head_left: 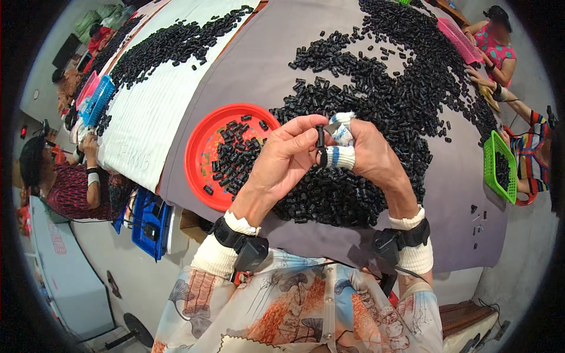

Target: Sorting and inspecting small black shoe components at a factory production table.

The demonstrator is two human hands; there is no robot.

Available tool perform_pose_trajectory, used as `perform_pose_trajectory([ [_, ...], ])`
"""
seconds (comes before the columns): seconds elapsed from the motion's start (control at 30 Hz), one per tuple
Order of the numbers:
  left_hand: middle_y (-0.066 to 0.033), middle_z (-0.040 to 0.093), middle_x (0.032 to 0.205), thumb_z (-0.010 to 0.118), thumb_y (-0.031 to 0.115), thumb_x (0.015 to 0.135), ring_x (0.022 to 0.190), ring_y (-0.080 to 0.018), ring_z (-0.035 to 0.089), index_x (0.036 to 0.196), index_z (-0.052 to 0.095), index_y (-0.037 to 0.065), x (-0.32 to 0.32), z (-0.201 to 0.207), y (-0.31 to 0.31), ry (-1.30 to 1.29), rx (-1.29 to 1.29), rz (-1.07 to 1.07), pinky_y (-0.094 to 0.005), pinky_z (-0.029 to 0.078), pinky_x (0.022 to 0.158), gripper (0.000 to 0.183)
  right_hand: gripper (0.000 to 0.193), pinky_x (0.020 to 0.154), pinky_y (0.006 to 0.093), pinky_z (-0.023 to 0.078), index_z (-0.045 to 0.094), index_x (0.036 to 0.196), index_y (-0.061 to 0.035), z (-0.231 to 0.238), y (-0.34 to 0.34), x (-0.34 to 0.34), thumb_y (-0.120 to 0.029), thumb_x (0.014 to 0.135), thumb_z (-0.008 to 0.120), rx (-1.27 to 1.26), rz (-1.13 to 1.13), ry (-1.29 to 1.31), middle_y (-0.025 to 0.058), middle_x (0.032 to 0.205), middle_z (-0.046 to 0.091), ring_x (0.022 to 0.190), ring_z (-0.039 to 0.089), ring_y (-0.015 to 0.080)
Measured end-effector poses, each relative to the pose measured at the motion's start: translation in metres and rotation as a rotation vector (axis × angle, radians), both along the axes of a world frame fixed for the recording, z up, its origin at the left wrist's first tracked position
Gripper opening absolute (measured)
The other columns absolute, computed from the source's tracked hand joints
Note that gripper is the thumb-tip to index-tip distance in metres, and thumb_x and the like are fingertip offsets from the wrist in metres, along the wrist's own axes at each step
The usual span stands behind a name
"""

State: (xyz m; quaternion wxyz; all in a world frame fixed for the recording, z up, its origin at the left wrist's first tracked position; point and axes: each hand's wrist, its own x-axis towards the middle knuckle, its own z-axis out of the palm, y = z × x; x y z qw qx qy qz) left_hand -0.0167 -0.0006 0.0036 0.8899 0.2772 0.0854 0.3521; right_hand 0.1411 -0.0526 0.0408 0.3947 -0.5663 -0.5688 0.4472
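My left hand (281, 152) is closed, its thumb and fingertips pinching a small black cylindrical piece (321, 136) that stands nearly upright. Close against it is my right hand (376, 152), with fingers curled in. White and blue knit covers (340, 157) wrap some of its fingers, and whatever those fingers grip is partly hidden. Beneath both hands spreads a large heap of similar black pieces (353, 200). To the left, beside my left wrist, a round red tray (196, 170) holds more of these black pieces.
A grey cloth (247, 76) covers the table. Across the table's right side, people work near a pink basket (459, 41) and a green basket (489, 170). On the left, another person sits by a white-covered table (170, 94) with a blue basket (99, 101). Blue bins (147, 235) stand below.
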Motion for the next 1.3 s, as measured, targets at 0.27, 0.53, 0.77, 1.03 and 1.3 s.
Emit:
perform_pose_trajectory([
  [0.27, -0.0077, 0.060, 0.097, 0.056, 0.008, 0.085, 0.087, -0.0149, 0.059, 0.107, 0.054, 0.000, -0.001, 0.001, 0.003, 0.061, 0.028, -0.013, -0.0285, 0.048, 0.077, 0.023, 0.027, 0.057, 0.0267, 0.040, 0.058, 0.075, -0.0009, 0.006, 0.001, 0.000, -0.024, 0.068, 0.071, -0.009, 0.060, -0.018, 0.0000, 0.068, 0.053, 0.062, 0.047, 0.0092],
  [0.53, -0.0063, 0.060, 0.097, 0.054, 0.008, 0.086, 0.085, -0.0112, 0.057, 0.108, 0.055, 0.000, 0.003, -0.002, 0.003, 0.093, 0.035, -0.018, -0.0242, 0.048, 0.075, 0.023, 0.025, 0.056, 0.0269, 0.040, 0.059, 0.076, -0.0024, -0.002, 0.003, 0.003, -0.024, 0.069, 0.069, 0.010, 0.085, -0.040, 0.0001, 0.065, 0.054, 0.060, 0.048, 0.0090],
  [0.77, -0.0064, 0.060, 0.095, 0.053, 0.008, 0.087, 0.083, -0.0107, 0.057, 0.108, 0.055, -0.003, 0.003, 0.001, 0.004, 0.143, 0.025, 0.003, -0.0233, 0.048, 0.074, 0.024, 0.027, 0.054, 0.0281, 0.039, 0.058, 0.072, -0.0013, -0.003, 0.006, 0.003, -0.027, 0.072, 0.066, 0.024, 0.108, -0.121, 0.0006, 0.061, 0.055, 0.056, 0.046, 0.0091],
  [1.03, -0.0061, 0.060, 0.096, 0.052, 0.008, 0.087, 0.082, -0.0113, 0.058, 0.107, 0.055, -0.001, 0.004, 0.003, 0.004, 0.133, -0.002, 0.000, -0.0246, 0.048, 0.072, 0.022, 0.027, 0.053, 0.0289, 0.040, 0.059, 0.073, 0.0001, 0.000, 0.004, 0.003, -0.025, 0.071, 0.067, 0.062, 0.084, -0.127, 0.0029, 0.061, 0.055, 0.056, 0.046, 0.0105],
  [1.3, -0.0067, 0.060, 0.096, 0.053, 0.010, 0.087, 0.083, -0.0123, 0.058, 0.106, 0.055, -0.001, 0.003, 0.006, 0.002, 0.136, 0.021, 0.003, -0.0261, 0.048, 0.073, 0.022, 0.031, 0.054, 0.0294, 0.040, 0.060, 0.076, 0.0011, -0.002, 0.005, 0.002, -0.028, 0.068, 0.069, 0.032, 0.075, -0.098, 0.0042, 0.062, 0.055, 0.056, 0.048, 0.0115],
])
